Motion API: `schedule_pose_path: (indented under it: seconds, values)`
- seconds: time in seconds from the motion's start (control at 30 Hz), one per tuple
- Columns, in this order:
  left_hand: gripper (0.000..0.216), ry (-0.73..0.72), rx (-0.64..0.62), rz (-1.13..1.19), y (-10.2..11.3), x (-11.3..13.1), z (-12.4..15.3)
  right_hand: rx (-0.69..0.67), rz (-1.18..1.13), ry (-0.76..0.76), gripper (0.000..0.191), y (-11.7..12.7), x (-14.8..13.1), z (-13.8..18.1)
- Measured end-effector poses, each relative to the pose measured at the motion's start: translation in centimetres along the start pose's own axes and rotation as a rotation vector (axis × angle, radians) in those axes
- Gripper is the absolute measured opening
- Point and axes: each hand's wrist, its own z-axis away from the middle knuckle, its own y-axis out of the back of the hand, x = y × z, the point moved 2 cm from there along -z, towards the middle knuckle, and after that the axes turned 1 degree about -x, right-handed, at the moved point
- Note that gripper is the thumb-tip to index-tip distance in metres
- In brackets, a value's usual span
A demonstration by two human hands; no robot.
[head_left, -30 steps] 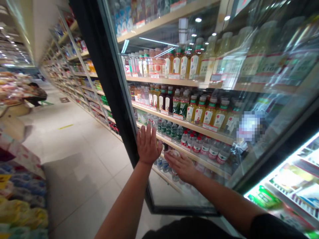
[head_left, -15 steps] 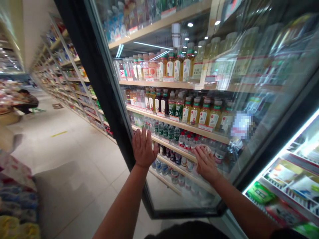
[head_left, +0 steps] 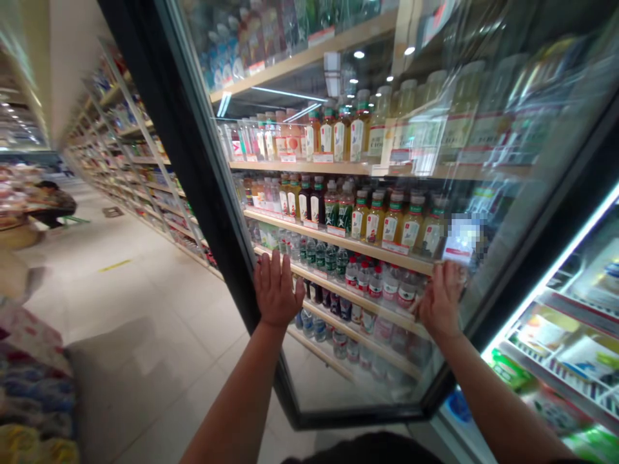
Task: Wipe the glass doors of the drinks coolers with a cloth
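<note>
A glass door (head_left: 333, 390) with a black frame (head_left: 191, 161) stands swung out in front of me. My left hand (head_left: 278, 293) lies flat against the glass near the frame's left side, fingers stretched upward. Farther right, my right hand (head_left: 441, 306) presses on the pane with its fingers bent. A small crumpled pale cloth (head_left: 461, 276) shows at the fingertips, mostly hidden by the hand and blurred by reflections. Shelves of bottled drinks (head_left: 389, 222) show through the glass.
An open lit cooler with packaged goods (head_left: 578, 354) is on the right. Long stocked shelving (head_left: 145, 148) runs along the left aisle over a tiled floor (head_left: 159, 335). A person (head_left: 55, 203) sits low in the distance. Packs of goods (head_left: 36, 399) stand at lower left.
My right hand has slid across the glass to the right and slightly up, with the cloth. My left hand remains flat in nearly the same place.
</note>
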Motion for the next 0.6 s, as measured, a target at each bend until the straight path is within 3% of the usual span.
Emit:
schedule_pose_path:
  seconds: [0.17,0.4,0.6]
  values:
    - [0.069,0.026,-0.022,0.024,0.1,0.0,0.3,0.143,-0.062,-0.276,0.059,1.6,3.8,-2.3]
    - [0.069,0.014,-0.004,-0.002,0.8,0.4,0.1,0.061,-0.077,-0.354,0.065,1.4,5.9,3.6]
    - [0.069,0.011,0.001,-0.005,1.2,0.6,-0.1,0.071,-0.103,-0.411,0.065,2.0,6.3,1.9]
